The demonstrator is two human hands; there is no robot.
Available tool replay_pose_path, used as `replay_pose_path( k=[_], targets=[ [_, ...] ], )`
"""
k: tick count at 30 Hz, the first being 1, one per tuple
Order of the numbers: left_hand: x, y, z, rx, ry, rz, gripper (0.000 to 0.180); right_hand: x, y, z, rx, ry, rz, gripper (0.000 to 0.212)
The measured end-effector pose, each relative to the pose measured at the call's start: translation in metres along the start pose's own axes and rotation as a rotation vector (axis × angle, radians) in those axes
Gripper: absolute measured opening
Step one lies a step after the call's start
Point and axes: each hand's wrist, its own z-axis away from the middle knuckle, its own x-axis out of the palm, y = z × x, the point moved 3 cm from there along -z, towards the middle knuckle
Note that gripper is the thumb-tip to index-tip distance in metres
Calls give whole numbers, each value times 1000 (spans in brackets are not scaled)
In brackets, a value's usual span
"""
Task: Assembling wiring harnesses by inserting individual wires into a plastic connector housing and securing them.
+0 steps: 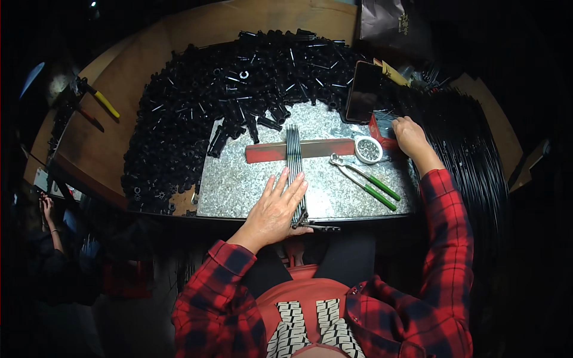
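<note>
My left hand [273,210] lies over a narrow bundle of thin metal rods [293,149], fingers along it and thumb at the near ends by the board's front edge. The rods run across a long red and dark bar [268,151]. My right hand [412,140] is at the right, fingers curled together beside a red bracket-like piece [376,128]; what it pinches, if anything, is hidden. Between the hands are a white round dish [368,150] of small metal bits and green-handled pliers [370,184], lying apart from both hands.
Black tubular parts [239,77] heap up behind and left of the speckled board [239,197]. A dark phone [362,92] leans at the back right. Many long dark rods [471,155] lie at the right. Yellow-handled pliers [102,101] hang left; another person's hand [47,207] shows far left.
</note>
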Motion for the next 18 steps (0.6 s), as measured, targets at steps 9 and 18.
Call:
replay_pose_path(
  k=[9,18],
  targets=[
    [2,0,-1,17,-22,8,101,-27,-4,-1,73,89,-66,8],
    [-4,2,-3,-27,-37,78,93,-43,-129,-47,-249,236,-496,24]
  ],
)
